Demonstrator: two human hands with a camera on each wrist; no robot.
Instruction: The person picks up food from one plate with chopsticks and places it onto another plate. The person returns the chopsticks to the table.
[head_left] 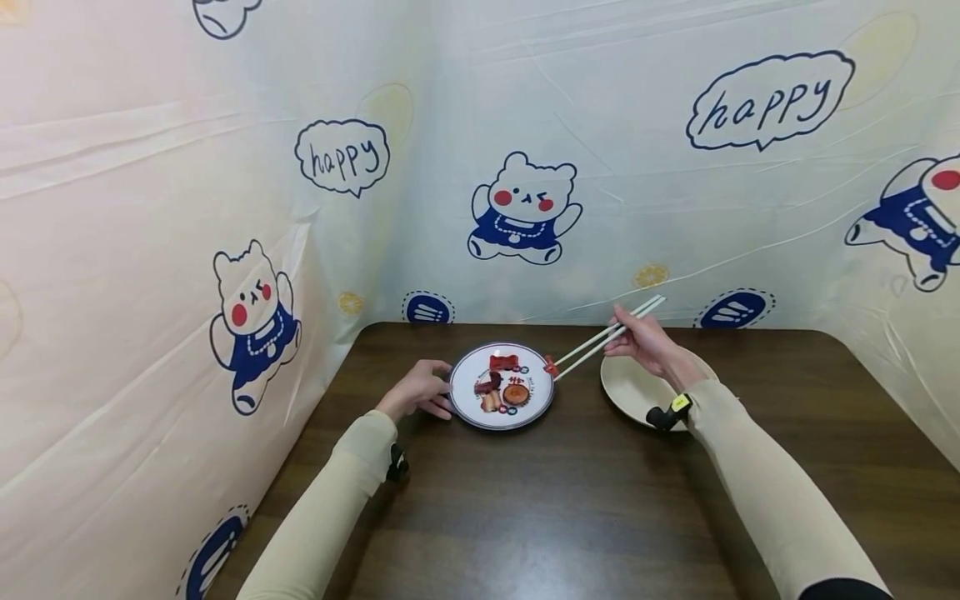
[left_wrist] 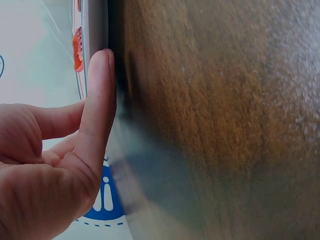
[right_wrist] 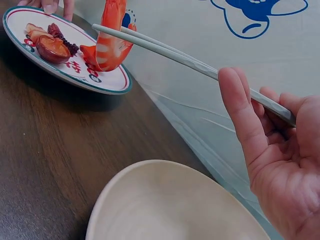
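My right hand (head_left: 647,340) holds a pair of pale chopsticks (head_left: 606,337) over the cream plate. At their tips is an orange-red shrimp (right_wrist: 111,47), pinched between the sticks beside the right rim of the white, blue-edged plate (head_left: 498,426). At that plate's left rim, my left hand (head_left: 422,389) grips the edge, one finger (left_wrist: 100,75) lying along its side. On the plate sit a round brown piece of food (right_wrist: 53,49), a dark red octopus-like piece (head_left: 488,383), a pale pinkish piece (head_left: 491,402) and a red slab (head_left: 504,362).
A cream plate (right_wrist: 145,185) stands on the right of the brown wooden table (head_left: 555,508), partly under my right wrist. Cloth (head_left: 442,150) printed with cartoon bears hangs behind the table and along its sides. Each wrist wears a small black device.
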